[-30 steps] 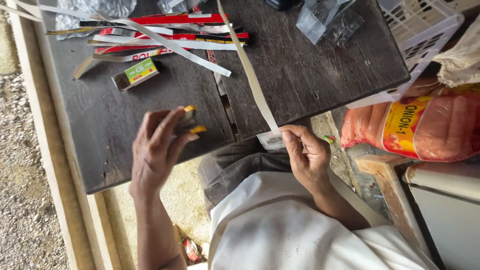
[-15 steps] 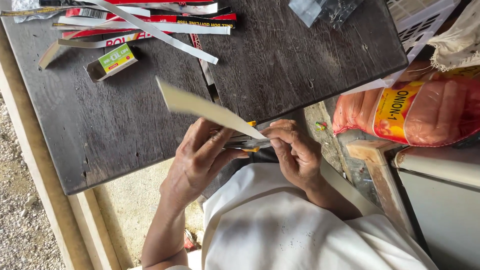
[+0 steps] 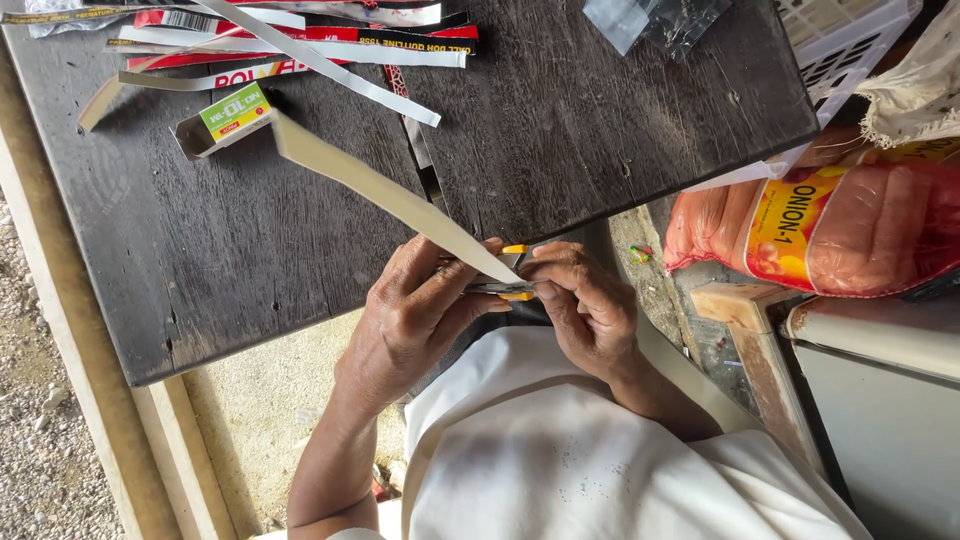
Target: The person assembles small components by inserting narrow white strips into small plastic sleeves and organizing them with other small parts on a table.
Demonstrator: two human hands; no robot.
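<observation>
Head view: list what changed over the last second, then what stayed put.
The left hand came off the dark table and joined the right hand at its near edge; both now grip the pale strip and a small yellow-and-metal stapler. The strip swung leftward. The small box and strip pile stayed.

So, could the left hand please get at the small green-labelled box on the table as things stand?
Probably not at once: the left hand is busy gripping the stapler and the cardboard strip. The way across the table to the box looks free otherwise.
</observation>
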